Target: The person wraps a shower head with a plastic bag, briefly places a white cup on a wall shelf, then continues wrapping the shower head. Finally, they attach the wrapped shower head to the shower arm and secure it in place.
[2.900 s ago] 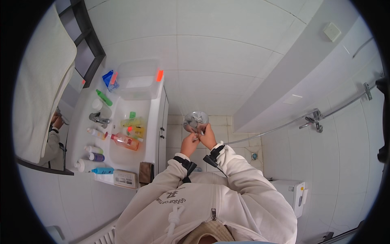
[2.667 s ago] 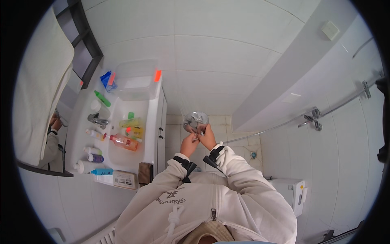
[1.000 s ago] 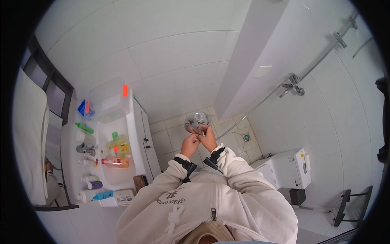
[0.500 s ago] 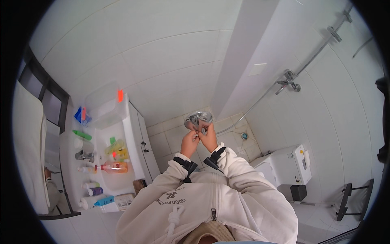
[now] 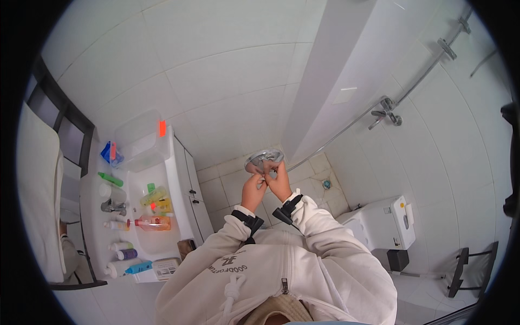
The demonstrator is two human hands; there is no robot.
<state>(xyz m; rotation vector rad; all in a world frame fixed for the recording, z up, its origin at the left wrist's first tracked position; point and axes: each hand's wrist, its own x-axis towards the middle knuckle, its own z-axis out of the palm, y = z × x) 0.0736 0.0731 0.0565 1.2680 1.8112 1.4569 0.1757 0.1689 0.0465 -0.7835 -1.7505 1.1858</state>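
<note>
Fingers point(image 5: 280, 169) of both hands meet at the near edge of a round chrome shower head point(image 5: 262, 157), their tips bunched close together; the grip is too small and overlapped to tell how tightly they hold. The shower head is near the middle of the view—take it as the clock's centre. The left hand point(image 5: 253, 193) comes up to it from seven o'clock, the right hand point(image 5: 279, 187) from five, each with a black strap at the wrist. Toward two o'clock, a shower hose point(image 5: 327, 146) runs from near the right hand to a chrome mixer tap point(image 5: 385, 110). A round floor drain point(image 5: 326, 184) sits at four. Around eight to nine stands a white washbasin point(image 5: 165, 180)—in it, a pinkish-orange pump bottle point(image 5: 154, 223) lies on its side.
</note>
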